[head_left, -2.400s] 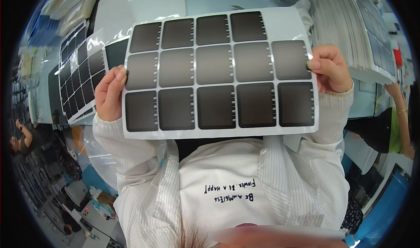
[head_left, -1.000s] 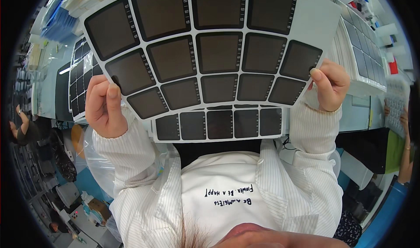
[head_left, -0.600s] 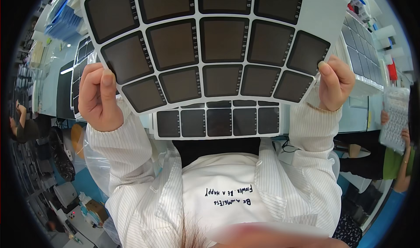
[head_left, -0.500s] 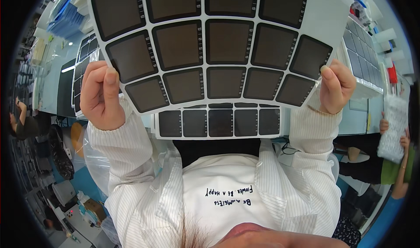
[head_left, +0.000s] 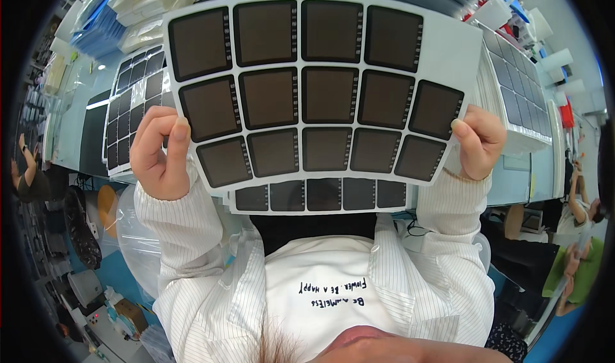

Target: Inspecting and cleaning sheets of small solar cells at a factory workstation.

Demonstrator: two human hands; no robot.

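Raised in front of me is a white sheet [head_left: 448, 50] bearing rows of dark, black-edged squares; its upper right corner has no square. My left hand [head_left: 160, 153] pinches its left edge between thumb and curled fingers. At the right edge, my right hand [head_left: 479, 142] grips it the same way, thumb on the face. Below the sheet, nearer my body, more sheets of the same kind [head_left: 323, 195] lie on the table, mostly hidden behind the raised one.
To the left lie similar sheets [head_left: 122, 116], with blue and clear plastic packs [head_left: 102, 30] beyond. A tall stack of sheets [head_left: 522, 94] stands at the right on the glassy table [head_left: 70, 129]. A person in green [head_left: 580, 270] and another person [head_left: 575, 212] are at the far right.
Both hands have brought the sheet lower and slightly inward, so its whole top edge now shows. At the right, the person in green no longer shows the white wrapped bundle, and another person has appeared.
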